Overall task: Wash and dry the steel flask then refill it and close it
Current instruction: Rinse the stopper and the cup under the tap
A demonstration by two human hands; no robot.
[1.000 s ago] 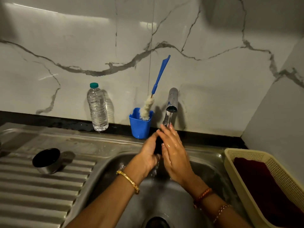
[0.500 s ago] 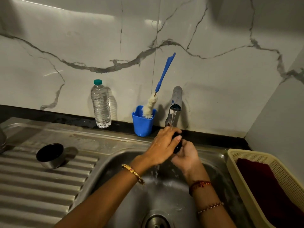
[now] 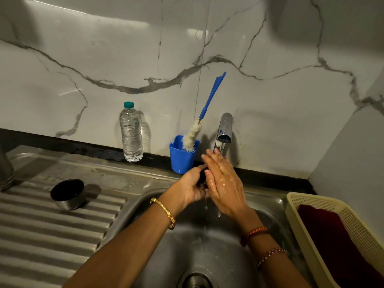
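Head view: small black part [image 3: 202, 177] between wet hands [image 3: 209, 181]

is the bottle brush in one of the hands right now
No, the bottle brush stands in the blue cup by the wall, apart from both hands under the tap.

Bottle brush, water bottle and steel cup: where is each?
Bottle brush [image 3: 212, 96], head view, on its blue handle.
Water bottle [image 3: 131, 136], head view, mid-body.
Steel cup [image 3: 71, 202], head view, on its steel side.
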